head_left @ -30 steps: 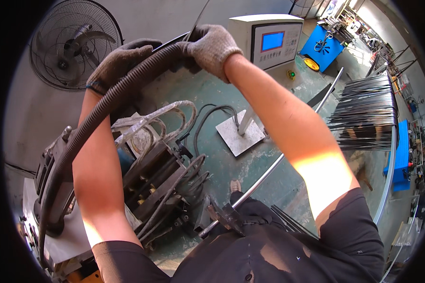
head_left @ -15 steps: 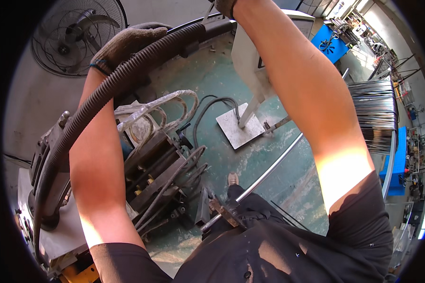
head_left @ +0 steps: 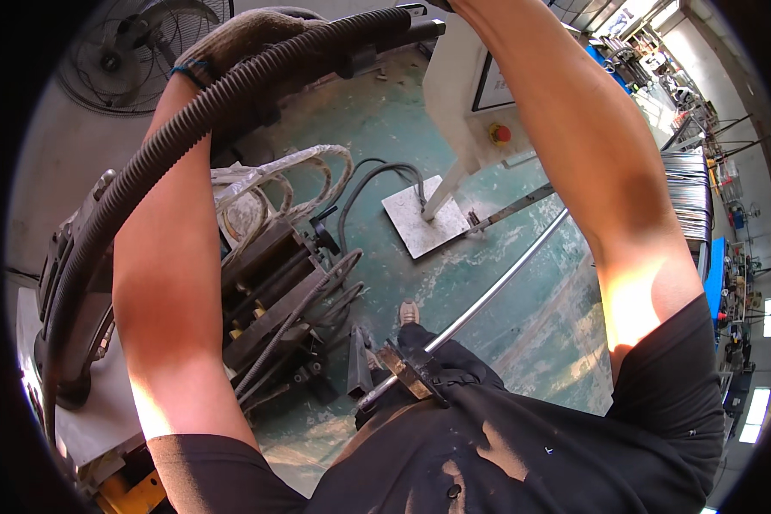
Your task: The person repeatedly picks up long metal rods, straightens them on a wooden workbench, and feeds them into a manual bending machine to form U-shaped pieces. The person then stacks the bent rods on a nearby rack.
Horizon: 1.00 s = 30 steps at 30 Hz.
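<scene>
My left hand [head_left: 244, 38], in a brown knitted glove, is raised at the upper left beside a ribbed black hose [head_left: 158, 154]. The hose and the dark machine arm along it partly cover the hand. Its fingers are too hidden to show what they grip, if anything. My right forearm [head_left: 565, 111] reaches up past the top edge, where only a sliver of glove cuff shows; the hand itself lies outside the picture. Between the arms stands a pale control box with a red button [head_left: 500, 134].
A caged fan [head_left: 120, 60] stands at upper left. Below the hose sits a machine with wrapped cables [head_left: 291, 163]. The control box's post rises from a white base plate [head_left: 424, 214]. A shiny metal rod [head_left: 497, 287] slants past my waist through a bracket [head_left: 407, 370]. Bundled wire [head_left: 685, 193] is at right.
My right arm has shifted right, uncovering the control box's red button, and its glove has slid almost wholly out of view. My left hand sits slightly higher in the picture, still beside the hose.
</scene>
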{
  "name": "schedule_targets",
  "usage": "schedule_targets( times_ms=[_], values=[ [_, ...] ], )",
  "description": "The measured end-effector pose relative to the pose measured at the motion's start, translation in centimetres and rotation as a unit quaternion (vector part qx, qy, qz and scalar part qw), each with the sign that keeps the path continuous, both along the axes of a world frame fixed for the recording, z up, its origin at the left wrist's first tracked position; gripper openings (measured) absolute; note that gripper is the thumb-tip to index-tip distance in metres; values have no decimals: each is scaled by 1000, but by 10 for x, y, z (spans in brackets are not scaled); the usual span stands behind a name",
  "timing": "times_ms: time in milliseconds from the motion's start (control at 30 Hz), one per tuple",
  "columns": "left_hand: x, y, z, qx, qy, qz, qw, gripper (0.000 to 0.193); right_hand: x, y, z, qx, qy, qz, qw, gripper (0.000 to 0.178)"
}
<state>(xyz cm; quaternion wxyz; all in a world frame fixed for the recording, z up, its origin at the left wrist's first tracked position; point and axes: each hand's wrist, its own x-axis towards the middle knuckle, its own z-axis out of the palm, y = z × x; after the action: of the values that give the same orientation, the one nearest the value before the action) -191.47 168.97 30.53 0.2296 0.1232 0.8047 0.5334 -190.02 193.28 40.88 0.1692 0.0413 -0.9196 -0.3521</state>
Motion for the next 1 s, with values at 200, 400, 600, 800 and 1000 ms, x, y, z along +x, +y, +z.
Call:
schedule_targets(
  times_ms=[200,400,600,800,1000],
  values=[
    [-6,3,-5,17,14,-25,999,38,-4,7,-9,33,27,26,999,34],
    [-16,-1,-9,11,46,-61,997,35,-1,4,-9,58,29,34,997,30],
    [-21,1,-14,109,12,-87,990,37,7,-1,-4,69,15,25,997,30],
    [-30,-8,-18,69,65,-77,993,39,10,-18,3,68,35,79,994,29],
    [-20,3,-20,57,82,-106,989,39,3,-54,-13,41,53,151,986,27]
  ],
)
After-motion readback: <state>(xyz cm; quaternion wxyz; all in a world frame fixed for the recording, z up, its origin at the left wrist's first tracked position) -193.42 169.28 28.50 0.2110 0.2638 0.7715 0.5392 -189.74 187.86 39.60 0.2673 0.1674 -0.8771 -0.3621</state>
